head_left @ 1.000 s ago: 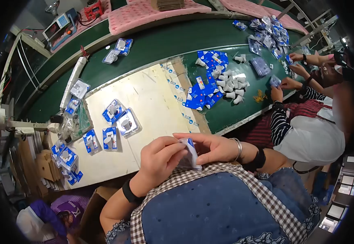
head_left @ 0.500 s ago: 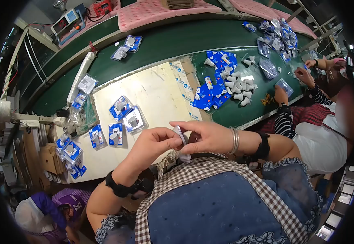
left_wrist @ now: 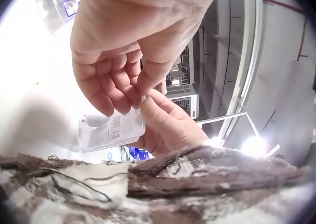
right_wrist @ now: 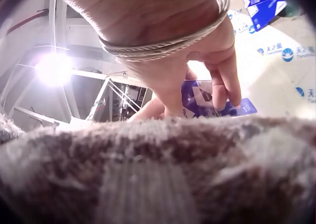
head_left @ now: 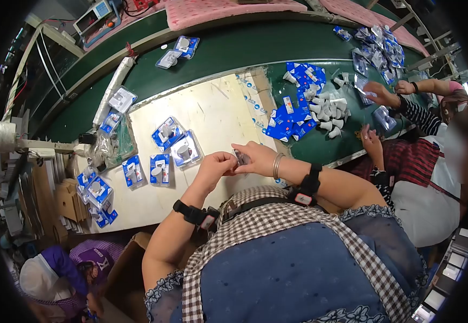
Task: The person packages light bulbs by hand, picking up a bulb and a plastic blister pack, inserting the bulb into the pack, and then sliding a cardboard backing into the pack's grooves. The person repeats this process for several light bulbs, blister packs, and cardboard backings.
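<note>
Both hands meet over the front edge of the pale board, around a clear plastic blister pack (head_left: 241,157) with a blue printed card. My right hand (head_left: 259,159) grips the pack from its side, thumb and fingers on opposite faces. With bent fingers and thumb, my left hand (head_left: 215,168) pinches the pack's edge beside the right thumb. A barcode label shows through the clear pack (left_wrist: 111,131) in the left wrist view. The blue card (right_wrist: 200,96) appears between the fingers in the right wrist view. In the head view the hands hide most of the pack.
Several filled blister packs (head_left: 160,169) lie on the left of the board (head_left: 218,110). To the right are blue cards (head_left: 283,123) and a heap of white cone-shaped pieces (head_left: 328,112). Another person (head_left: 427,177) works at the right; more packs (head_left: 382,48) are piled behind.
Both hands have moved away from the apron, forward over the board's edge, with the pack turned and tilted between them. The neighbouring person's hands have shifted too.
</note>
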Action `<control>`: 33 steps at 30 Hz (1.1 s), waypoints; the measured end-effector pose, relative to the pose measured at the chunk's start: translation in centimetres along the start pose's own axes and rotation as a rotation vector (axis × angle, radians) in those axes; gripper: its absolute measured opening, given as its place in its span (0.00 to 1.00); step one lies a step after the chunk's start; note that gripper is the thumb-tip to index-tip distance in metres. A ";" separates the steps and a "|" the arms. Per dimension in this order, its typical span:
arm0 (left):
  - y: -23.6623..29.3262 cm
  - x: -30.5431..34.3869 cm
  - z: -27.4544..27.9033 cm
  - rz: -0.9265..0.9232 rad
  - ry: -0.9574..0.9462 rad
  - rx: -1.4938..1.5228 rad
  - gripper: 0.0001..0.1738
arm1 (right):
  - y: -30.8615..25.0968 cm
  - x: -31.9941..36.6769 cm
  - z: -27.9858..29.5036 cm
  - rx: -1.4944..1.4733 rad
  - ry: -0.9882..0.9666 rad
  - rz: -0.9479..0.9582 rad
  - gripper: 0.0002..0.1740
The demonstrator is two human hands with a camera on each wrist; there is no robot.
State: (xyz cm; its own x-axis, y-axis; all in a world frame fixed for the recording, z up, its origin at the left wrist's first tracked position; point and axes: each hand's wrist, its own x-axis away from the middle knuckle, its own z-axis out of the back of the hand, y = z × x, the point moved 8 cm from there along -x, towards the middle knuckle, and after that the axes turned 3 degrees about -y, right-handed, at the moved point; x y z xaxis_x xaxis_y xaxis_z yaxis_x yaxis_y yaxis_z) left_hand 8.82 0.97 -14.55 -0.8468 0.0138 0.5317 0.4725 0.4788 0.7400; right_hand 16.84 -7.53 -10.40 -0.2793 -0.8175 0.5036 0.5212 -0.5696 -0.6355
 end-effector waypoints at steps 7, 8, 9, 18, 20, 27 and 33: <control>-0.8 -0.9 0.6 -0.005 0.032 0.021 0.05 | 0.1 -0.7 -0.2 0.010 -0.001 0.037 0.44; -0.7 -1.0 0.7 -0.018 0.046 0.038 0.05 | 0.1 -0.6 -0.1 0.011 -0.002 0.036 0.44; -0.7 -0.9 0.6 -0.019 0.046 0.039 0.05 | 0.1 -0.5 0.0 -0.012 -0.017 0.027 0.44; -0.3 0.4 0.0 0.017 0.014 0.163 0.05 | 0.8 -0.6 -0.2 -0.102 -0.040 0.001 0.45; -0.3 0.1 -0.1 0.021 0.018 0.151 0.05 | 0.9 -0.6 -0.1 -0.102 -0.041 0.001 0.45; -0.8 -0.9 0.2 -0.006 0.056 0.026 0.06 | 1.1 -0.7 -0.4 -0.133 -0.036 0.008 0.45; -0.2 -0.2 0.5 0.010 0.063 0.234 0.07 | 1.2 -0.5 -0.3 -0.166 -0.035 0.015 0.45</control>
State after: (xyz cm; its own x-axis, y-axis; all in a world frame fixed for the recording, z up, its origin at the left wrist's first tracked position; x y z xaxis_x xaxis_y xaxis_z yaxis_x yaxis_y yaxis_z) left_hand 8.76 1.32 -14.99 -0.8221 -0.0322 0.5684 0.4046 0.6694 0.6231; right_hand 17.37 -7.81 -11.60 -0.2425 -0.8242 0.5117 0.3840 -0.5659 -0.7296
